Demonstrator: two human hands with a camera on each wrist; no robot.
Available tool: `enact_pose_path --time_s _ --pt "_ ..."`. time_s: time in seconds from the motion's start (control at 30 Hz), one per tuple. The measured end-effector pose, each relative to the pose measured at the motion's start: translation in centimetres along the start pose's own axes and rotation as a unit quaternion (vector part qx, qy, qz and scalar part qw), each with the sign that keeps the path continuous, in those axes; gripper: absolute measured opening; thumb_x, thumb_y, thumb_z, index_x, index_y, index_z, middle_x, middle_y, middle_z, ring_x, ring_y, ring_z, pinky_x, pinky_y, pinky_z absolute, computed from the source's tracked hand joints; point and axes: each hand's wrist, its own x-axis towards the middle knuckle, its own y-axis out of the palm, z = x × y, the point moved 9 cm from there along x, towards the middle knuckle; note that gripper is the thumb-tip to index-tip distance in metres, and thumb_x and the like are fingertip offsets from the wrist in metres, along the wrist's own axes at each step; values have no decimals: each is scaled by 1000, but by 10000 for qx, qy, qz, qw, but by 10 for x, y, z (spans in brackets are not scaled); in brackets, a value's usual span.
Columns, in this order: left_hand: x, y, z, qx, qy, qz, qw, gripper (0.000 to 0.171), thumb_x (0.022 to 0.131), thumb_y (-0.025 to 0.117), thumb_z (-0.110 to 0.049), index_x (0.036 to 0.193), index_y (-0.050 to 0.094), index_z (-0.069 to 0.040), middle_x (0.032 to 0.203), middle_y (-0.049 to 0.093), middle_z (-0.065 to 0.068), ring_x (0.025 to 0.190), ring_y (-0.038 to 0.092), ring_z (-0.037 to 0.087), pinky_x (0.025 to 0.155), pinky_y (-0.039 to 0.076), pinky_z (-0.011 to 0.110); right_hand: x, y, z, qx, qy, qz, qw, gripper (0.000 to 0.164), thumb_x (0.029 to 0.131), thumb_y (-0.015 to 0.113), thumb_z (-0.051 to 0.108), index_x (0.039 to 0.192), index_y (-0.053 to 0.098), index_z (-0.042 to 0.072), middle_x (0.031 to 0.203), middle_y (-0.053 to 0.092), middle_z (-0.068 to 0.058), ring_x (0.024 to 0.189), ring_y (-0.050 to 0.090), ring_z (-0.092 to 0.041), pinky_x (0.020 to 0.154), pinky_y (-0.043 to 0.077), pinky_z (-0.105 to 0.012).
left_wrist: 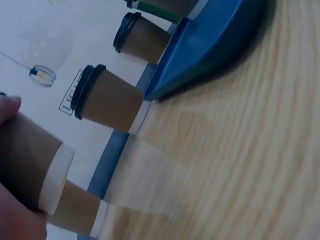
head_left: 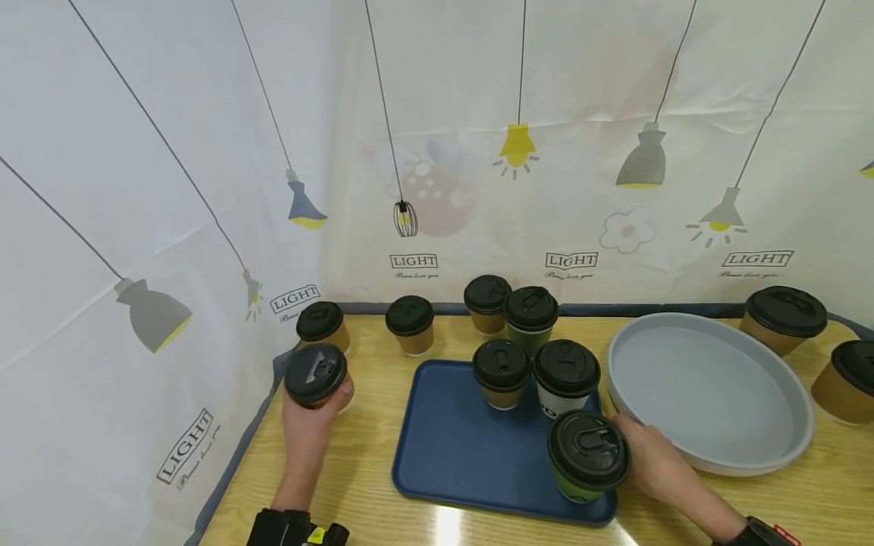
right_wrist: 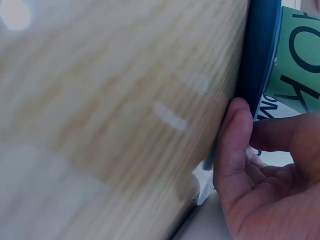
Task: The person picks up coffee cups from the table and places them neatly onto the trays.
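My left hand (head_left: 310,431) grips a brown paper cup (head_left: 315,373) with a black lid; in the left wrist view its white base is raised off the table. Another lidded brown cup (head_left: 322,322) stands just behind it. On the right, my right hand (head_left: 652,459) pinches the side rim of the blue tray (head_left: 457,455) between thumb and finger, as the right wrist view shows. Beside that hand, a green cup (head_left: 589,455) with a black lid stands on the tray. A white cup (head_left: 566,370) and a small brown cup (head_left: 501,371) stand farther back on it.
Behind the tray are brown cups (head_left: 410,317) (head_left: 488,303) and a green cup (head_left: 531,311). A round grey tray (head_left: 710,394) lies right of my right hand, with larger brown cups (head_left: 784,318) (head_left: 847,387) beside it. Printed cloth (head_left: 437,98) hangs along the table's back and left.
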Motion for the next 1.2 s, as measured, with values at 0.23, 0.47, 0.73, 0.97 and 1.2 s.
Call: enact_pose_path --time_s 0.23,0.47,0.73,0.97,1.2 --pt "-1 44 -4 112 -64 1246 9921 78 84 84 -4 152 44 -11 140 54 4 125 53 13 105 43 32 1 2 -4 -44 131 33 9999 13 88 73 4 98 65 7 84 65 0 77 65 -21 62 52 -42" --pt "-2 75 -15 -155 214 1752 9842 78 84 84 -1 151 46 -13 140 56 5 126 55 16 104 46 31 1 2 -3 -36 128 17 9999 13 87 74 4 97 65 7 84 65 0 77 65 -22 62 53 -43" --pt "-4 106 -15 -157 278 2218 9746 83 81 88 -7 152 46 -18 145 55 3 136 50 20 116 36 47 0 1 -2 -52 32 -90 9999 15 87 75 4 96 65 8 84 65 0 77 65 -22 61 53 -42" --pt "-9 134 -8 -319 159 2857 9577 87 80 89 -8 154 45 -18 148 54 5 140 47 24 118 32 52 -1 1 -3 -9 84 -50 10000 15 87 75 5 99 66 7 87 66 -1 79 66 -23 62 53 -42" --pt "-10 150 1 -222 -18 3184 9477 85 82 89 -13 154 46 -22 146 57 2 135 53 21 114 40 48 1 2 -3 4 155 113 9998 23 82 80 3 99 65 4 86 65 -1 79 65 -21 62 54 -40"
